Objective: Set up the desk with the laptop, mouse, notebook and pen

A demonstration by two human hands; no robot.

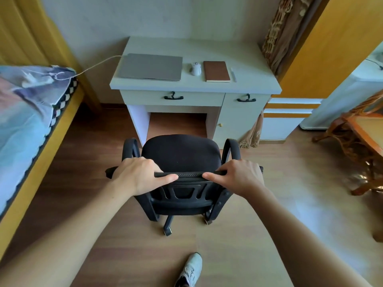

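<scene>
Head view looks down over a black office chair that stands on the wooden floor in front of a pale desk. The left hand and the right hand both sit on the top edge of the chair's backrest, fingers curled over the front of the rim and thumbs pressed along its rear side, so each hand is closed on the chair and carries none of the task's things.

On the surface, well beyond the chair, lie all four items in a row. The closed grey laptop is at the left, its long side running left to right, with a white cable leading off toward the bed. Just beside it to the right sits the white mouse, then the brown notebook, its long axis pointing away from the person, and the pen lies parallel just to the notebook's right.

Everything lies straight ahead of the hands, with the chair between. The left hand is nearer the laptop, the right hand nearer the notebook and pen. The layout looks complete; what likely remains is to roll the chair forward into the knee gap, which lies directly ahead of the seat.
</scene>
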